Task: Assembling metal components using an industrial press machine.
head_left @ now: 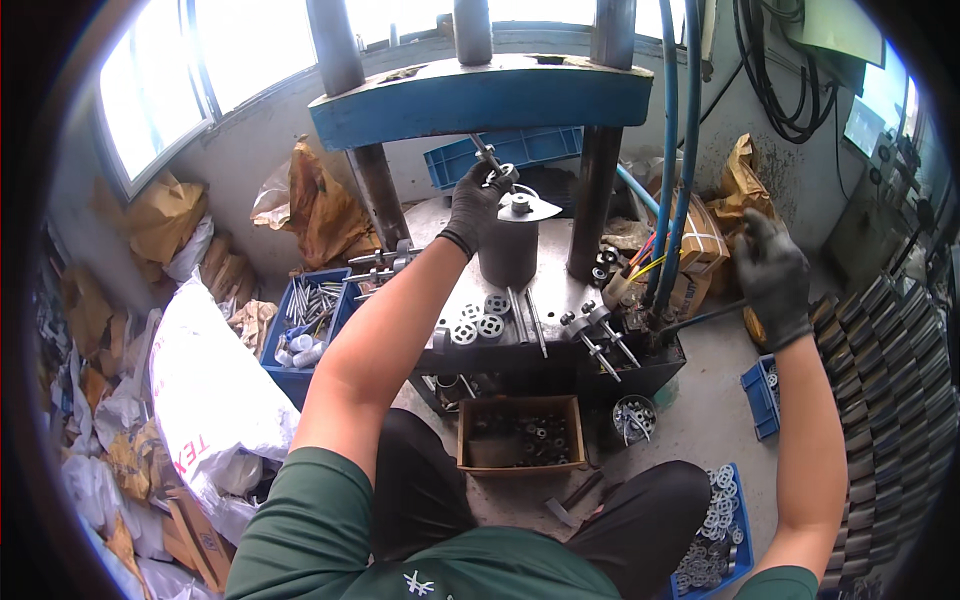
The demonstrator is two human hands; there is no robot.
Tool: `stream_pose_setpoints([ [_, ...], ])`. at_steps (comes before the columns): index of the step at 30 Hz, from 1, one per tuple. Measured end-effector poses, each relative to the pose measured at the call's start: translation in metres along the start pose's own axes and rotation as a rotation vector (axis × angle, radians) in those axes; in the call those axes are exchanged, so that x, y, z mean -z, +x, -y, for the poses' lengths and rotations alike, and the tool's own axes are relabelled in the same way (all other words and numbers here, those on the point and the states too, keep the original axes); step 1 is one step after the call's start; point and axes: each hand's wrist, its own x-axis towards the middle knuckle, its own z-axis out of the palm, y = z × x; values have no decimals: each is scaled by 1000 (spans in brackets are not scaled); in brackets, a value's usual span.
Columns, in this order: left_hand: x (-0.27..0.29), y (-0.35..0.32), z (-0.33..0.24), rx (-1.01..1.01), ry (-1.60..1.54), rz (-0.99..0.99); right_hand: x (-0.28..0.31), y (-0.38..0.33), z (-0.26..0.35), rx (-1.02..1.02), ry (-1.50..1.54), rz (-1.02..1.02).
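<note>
My left hand (474,208), in a dark glove, reaches up beneath the press's blue crossbeam. Its fingers are closed round a metal shaft (486,152) with a round collar on it, held tilted. Just below and to the right of that hand stands a dark cylinder (508,258) with a pale plate and small round fitting (520,204) on top. My right hand (775,275), also gloved, is raised on the right with fingers loosely curled and apart. A thin dark lever (705,316) runs from the press to the heel of this hand; whether they touch is hard to tell.
Slotted discs (478,320), loose rods (537,322) and shafts with fittings (600,340) lie on the press table (562,305). A blue bin (283,345) of metal pins stands left. A wooden box (470,466) and a hammer (572,500) sit below. Stacked metal parts (880,400) line the right.
</note>
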Motion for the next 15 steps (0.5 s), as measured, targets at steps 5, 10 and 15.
stream_pose_setpoints([
  [5, 6, 27, 13, -110, -107, 121, -28, 35, -11, -112, -105, 84],
  [10, 12, 31, 24, -57, -53, 190, -19, 27, -4, -137, -121, 167],
  [15, 13, 28, 35, -37, -140, 212, -2, 8, 7, -184, -49, 213],
])
